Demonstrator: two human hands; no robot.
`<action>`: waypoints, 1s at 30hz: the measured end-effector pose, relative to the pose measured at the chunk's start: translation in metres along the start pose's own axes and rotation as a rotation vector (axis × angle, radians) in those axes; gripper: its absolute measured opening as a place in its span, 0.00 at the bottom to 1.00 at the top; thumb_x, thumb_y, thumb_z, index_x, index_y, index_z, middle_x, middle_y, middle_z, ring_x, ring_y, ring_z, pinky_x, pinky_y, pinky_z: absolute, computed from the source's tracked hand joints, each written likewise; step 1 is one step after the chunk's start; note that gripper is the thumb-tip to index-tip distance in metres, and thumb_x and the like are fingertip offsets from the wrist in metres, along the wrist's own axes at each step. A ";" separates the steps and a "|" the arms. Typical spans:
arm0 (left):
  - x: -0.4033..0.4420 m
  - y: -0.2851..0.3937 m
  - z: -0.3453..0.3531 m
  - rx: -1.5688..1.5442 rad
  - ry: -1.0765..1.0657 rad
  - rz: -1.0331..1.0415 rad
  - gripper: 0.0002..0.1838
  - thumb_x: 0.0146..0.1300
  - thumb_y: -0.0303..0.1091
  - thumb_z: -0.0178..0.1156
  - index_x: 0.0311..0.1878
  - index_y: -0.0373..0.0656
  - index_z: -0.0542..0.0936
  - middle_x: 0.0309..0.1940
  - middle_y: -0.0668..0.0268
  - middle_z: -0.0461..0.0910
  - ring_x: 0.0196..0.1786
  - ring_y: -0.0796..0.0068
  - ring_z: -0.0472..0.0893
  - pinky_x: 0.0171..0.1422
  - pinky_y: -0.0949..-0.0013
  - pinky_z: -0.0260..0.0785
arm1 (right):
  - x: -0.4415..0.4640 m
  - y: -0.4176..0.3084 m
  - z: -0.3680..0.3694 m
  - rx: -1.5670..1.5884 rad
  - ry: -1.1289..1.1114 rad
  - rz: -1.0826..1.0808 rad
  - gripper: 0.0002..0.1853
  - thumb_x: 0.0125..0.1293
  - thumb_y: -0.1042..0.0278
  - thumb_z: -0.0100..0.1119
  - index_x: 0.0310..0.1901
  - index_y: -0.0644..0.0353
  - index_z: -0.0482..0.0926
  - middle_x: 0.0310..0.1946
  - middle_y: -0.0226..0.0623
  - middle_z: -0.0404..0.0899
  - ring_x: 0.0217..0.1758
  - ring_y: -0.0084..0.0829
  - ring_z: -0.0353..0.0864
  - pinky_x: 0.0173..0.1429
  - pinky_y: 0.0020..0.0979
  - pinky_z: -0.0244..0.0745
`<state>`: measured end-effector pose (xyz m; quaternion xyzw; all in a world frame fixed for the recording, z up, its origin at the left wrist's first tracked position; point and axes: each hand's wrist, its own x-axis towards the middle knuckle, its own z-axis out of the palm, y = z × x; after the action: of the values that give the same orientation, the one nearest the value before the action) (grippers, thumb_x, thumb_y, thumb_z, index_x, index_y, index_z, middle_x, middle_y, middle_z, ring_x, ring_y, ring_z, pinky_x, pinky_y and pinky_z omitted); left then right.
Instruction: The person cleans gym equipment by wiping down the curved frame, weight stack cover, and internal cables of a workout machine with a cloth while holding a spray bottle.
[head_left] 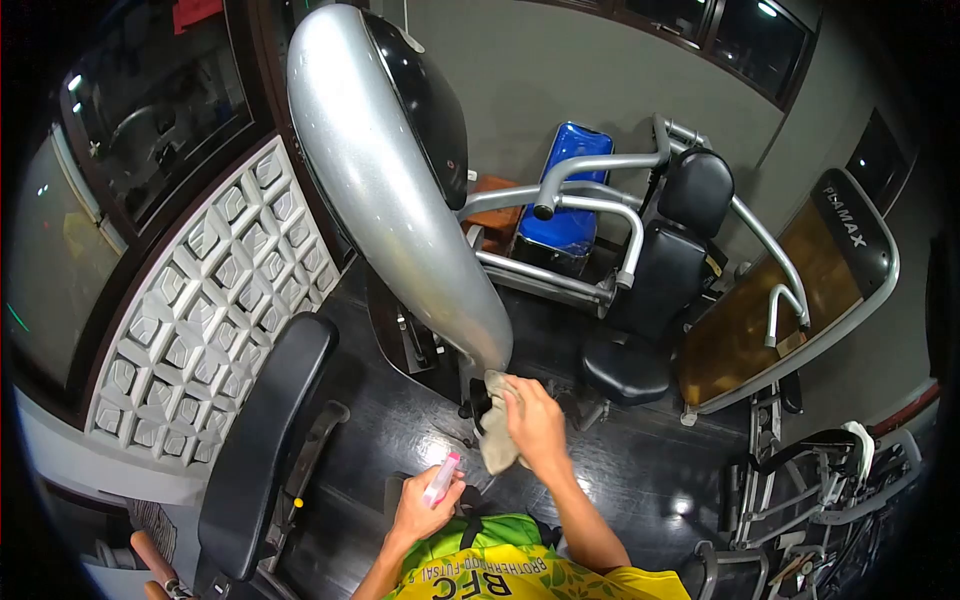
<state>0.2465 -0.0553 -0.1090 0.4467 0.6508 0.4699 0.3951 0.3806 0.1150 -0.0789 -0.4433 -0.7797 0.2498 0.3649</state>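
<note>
My right hand point(538, 425) is closed on a beige cloth point(499, 448), which hangs down below the fingers. The cloth's upper part is at the lower end of a big curved silver machine housing point(400, 190); whether it presses on the metal I cannot tell. Lower and to the left, close to my body, my left hand point(420, 512) is wrapped round a small clear bottle with a pink top point(441, 480). The bottle tilts up and to the right, its lower part covered by the palm.
A black padded backrest point(270, 450) stands at the left, beside a white patterned wall panel point(215, 310). Beyond the housing is a machine with a black seat point(625, 372) and silver bars. Further right are a PLAMAX weight-stack tower point(780, 290) and a metal rack point(820, 500).
</note>
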 end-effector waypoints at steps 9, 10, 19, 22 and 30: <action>-0.002 -0.005 -0.005 -0.064 0.123 -0.069 0.08 0.61 0.30 0.63 0.42 0.36 0.81 0.20 0.67 0.79 0.20 0.82 0.78 0.26 0.75 0.69 | -0.063 0.019 0.022 -0.206 -0.241 -0.181 0.16 0.57 0.77 0.56 0.46 0.50 0.79 0.45 0.34 0.75 0.44 0.39 0.80 0.41 0.39 0.80; -0.001 -0.006 -0.005 -0.078 0.132 -0.101 0.09 0.61 0.29 0.64 0.42 0.36 0.81 0.20 0.67 0.80 0.20 0.81 0.78 0.26 0.74 0.69 | -0.067 0.026 0.013 -0.235 -0.335 -0.163 0.16 0.57 0.77 0.56 0.46 0.49 0.79 0.45 0.33 0.76 0.44 0.39 0.81 0.41 0.39 0.81; -0.003 0.007 -0.005 -0.072 0.174 -0.072 0.09 0.61 0.30 0.64 0.42 0.35 0.80 0.21 0.65 0.80 0.20 0.80 0.79 0.28 0.73 0.70 | -0.015 0.004 0.050 -0.263 -0.112 -0.198 0.22 0.53 0.76 0.61 0.51 0.46 0.80 0.49 0.34 0.76 0.47 0.41 0.78 0.48 0.38 0.77; -0.003 0.004 -0.005 -0.068 0.173 -0.005 0.10 0.61 0.30 0.64 0.42 0.35 0.80 0.23 0.66 0.80 0.21 0.81 0.79 0.29 0.74 0.70 | -0.034 0.003 0.061 -0.224 -0.087 -0.279 0.22 0.50 0.80 0.58 0.47 0.45 0.82 0.50 0.36 0.75 0.42 0.44 0.77 0.47 0.40 0.78; -0.009 0.000 -0.008 -0.076 0.228 -0.028 0.10 0.61 0.30 0.64 0.42 0.35 0.80 0.24 0.65 0.81 0.22 0.80 0.80 0.29 0.74 0.71 | -0.057 0.042 -0.001 0.086 -0.337 -0.172 0.24 0.53 0.80 0.59 0.54 0.48 0.80 0.49 0.40 0.75 0.49 0.43 0.79 0.52 0.37 0.77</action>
<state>0.2411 -0.0657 -0.1060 0.3659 0.6793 0.5367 0.3416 0.4220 0.0853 -0.1283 -0.3110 -0.8535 0.3212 0.2677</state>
